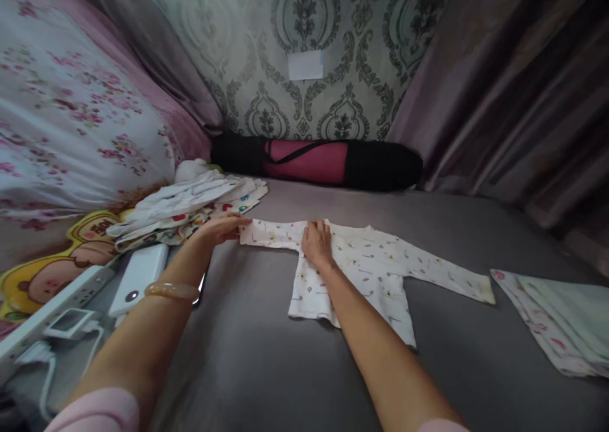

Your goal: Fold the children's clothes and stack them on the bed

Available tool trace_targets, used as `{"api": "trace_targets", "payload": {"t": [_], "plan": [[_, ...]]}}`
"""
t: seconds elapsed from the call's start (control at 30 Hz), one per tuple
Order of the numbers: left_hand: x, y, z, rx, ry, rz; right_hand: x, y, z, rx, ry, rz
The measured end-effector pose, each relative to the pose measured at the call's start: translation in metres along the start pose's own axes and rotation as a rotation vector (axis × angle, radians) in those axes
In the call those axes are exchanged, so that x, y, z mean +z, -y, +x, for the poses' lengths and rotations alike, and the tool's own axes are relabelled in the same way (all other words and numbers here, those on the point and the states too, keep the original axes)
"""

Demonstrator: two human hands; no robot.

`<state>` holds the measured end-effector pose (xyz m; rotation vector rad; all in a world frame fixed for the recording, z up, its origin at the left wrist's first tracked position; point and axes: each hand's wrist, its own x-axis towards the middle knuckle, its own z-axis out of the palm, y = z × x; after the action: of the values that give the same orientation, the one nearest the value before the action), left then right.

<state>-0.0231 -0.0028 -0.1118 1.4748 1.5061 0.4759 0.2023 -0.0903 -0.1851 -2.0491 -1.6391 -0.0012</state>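
A small white long-sleeved shirt (354,251) with a scattered print lies spread flat on the grey bed sheet (257,356). Its sleeves stretch out to both sides. At the end of the left-hand sleeve, my left hand (227,227) is closed on the cuff, a bangle round that wrist. My right hand (316,242) rests on the shirt where the same sleeve joins the body, its fingers bent together on the cloth. My right forearm crosses over the lower part of the shirt and hides some of the hem.
Left of the shirt lie a clothes pile (185,203), a white power bank (140,280), a partly hidden phone (202,286), a power strip (57,314) with plugs and a yellow cartoon cushion (57,267). Folded cloths (566,318) lie right. A black-and-pink long bag (314,162) lies along the wall.
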Motion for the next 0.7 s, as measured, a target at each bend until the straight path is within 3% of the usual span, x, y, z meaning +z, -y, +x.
{"api": "trace_targets", "payload": {"t": [0.17,0.27,0.33,0.4,0.7], "plan": [[0.024,0.003,0.0,0.022,-0.285,0.199,-0.001,0.008,-0.003,0.005,0.011,-0.05],[0.032,0.01,-0.007,0.152,-0.381,0.521,0.001,0.011,-0.004,0.012,0.016,-0.077],[0.034,0.016,-0.012,0.21,-0.391,0.82,0.002,0.012,-0.004,0.016,0.018,-0.081],[0.035,0.02,-0.014,0.197,-0.359,0.982,0.003,0.012,-0.003,0.022,0.026,-0.081],[0.04,0.033,-0.005,0.149,-0.396,1.064,0.003,0.013,-0.002,0.053,0.058,-0.054]]}}
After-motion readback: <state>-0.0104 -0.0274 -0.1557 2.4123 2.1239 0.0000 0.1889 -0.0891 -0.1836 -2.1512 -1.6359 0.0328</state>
